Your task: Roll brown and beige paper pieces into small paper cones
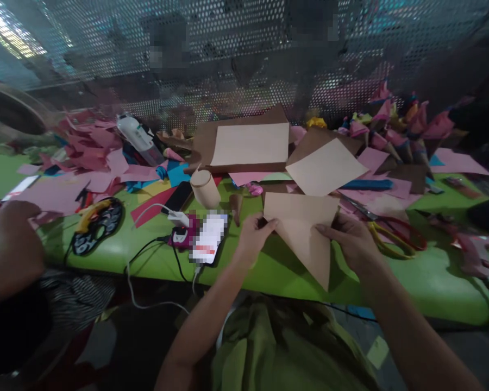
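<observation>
Brown paper (pixel 305 231) pinched at opposite sides by left hand (pixel 253 234) and right hand (pixel 352 243), likely for even control; I see scissors (pixel 372 217) near right hand, seemingly for easy reach.

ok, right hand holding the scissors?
No, the right hand pinches a tan paper sheet, while the scissors lie beside that hand.
</observation>
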A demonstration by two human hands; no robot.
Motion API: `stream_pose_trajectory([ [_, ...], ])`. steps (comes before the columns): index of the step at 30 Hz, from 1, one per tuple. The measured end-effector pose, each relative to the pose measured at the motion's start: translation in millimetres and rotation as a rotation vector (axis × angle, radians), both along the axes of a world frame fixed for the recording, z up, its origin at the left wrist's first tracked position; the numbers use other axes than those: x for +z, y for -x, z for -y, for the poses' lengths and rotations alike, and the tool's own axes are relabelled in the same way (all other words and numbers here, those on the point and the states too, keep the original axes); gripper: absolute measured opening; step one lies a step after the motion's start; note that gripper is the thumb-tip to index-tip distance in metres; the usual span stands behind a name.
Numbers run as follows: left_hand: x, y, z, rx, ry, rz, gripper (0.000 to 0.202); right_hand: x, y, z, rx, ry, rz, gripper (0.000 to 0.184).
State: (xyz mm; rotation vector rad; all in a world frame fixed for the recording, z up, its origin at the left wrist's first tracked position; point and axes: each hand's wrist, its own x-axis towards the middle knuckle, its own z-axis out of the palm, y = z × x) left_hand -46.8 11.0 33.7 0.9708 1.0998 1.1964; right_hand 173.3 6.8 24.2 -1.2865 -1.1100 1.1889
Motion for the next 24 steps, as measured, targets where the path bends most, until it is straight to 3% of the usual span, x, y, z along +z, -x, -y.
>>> stream_pose_trajectory([
  [6, -12.8, -0.3, 1.4, 0.038, 0.091, -0.028, 0.013, -4.3, 0.3, 10.3, 0.063, 0.102, -0.050, 0.037],
  [14, -3.5, 2.1, 7.3, 0.081, 0.142, 0.061, 0.010, -8.6, 2.1, 14.5, 0.027, 0.200, -0.172, 0.033],
  [19, 0.3, 3.5, 7.8, 0.080, 0.140, 0.063, 0.010, -6.5, -0.2, 15.4, 0.022, 0.236, -0.196, 0.015],
  [24, -1.4, 4.4, 8.2, 0.056, 0.157, 0.125, 0.006, 1.7, 1.6, 16.8, 0.010, 0.244, -0.261, 0.010],
])
